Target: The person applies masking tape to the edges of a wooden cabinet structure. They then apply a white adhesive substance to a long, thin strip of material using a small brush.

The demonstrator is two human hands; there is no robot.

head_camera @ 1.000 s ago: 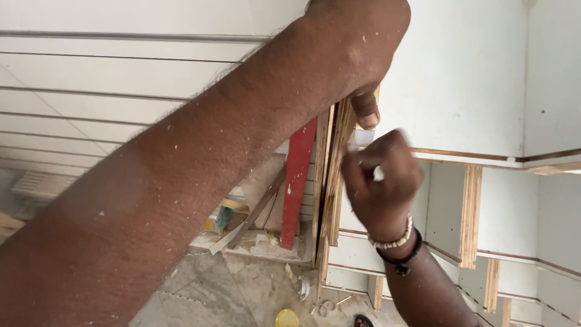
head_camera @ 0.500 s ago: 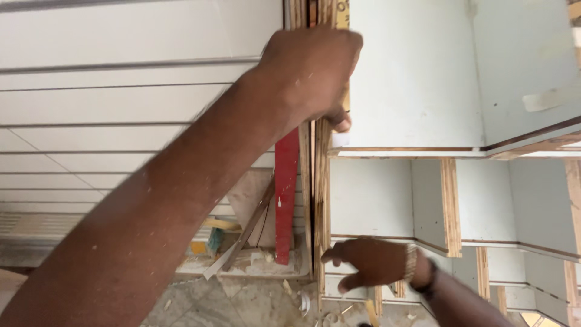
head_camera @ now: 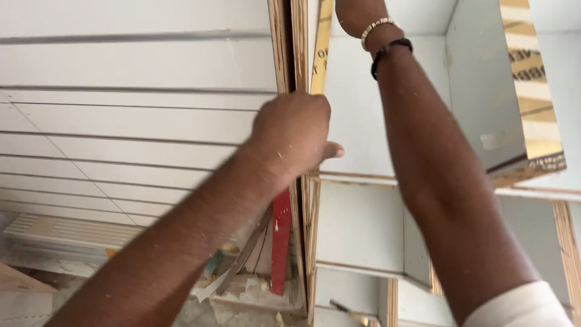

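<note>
In the head view, the left hand (head_camera: 293,136) was closed around the front edge of an upright plywood panel (head_camera: 298,54), its fingers wrapped over the raw layered edge and the thumb poking out on the right side, against the white laminate face. The panel ran from the top of the frame down to the floor, forming the side of a white shelf unit (head_camera: 363,224) whose compartments opened to the right. The right arm reached straight up beside the panel; a beaded bracelet (head_camera: 376,25) and a dark band (head_camera: 390,49) circled its wrist, and the right hand itself was cut off by the top edge, so I cannot tell how it was set. A strip of yellowish protective film (head_camera: 321,45) hung along the panel's edge just above the left hand. To the left lay a white grooved wall panel (head_camera: 121,121). Low down, a red bar (head_camera: 281,242) stood just beside the plywood edge, with scraps and debris on the floor (head_camera: 242,306) near its foot.
</note>
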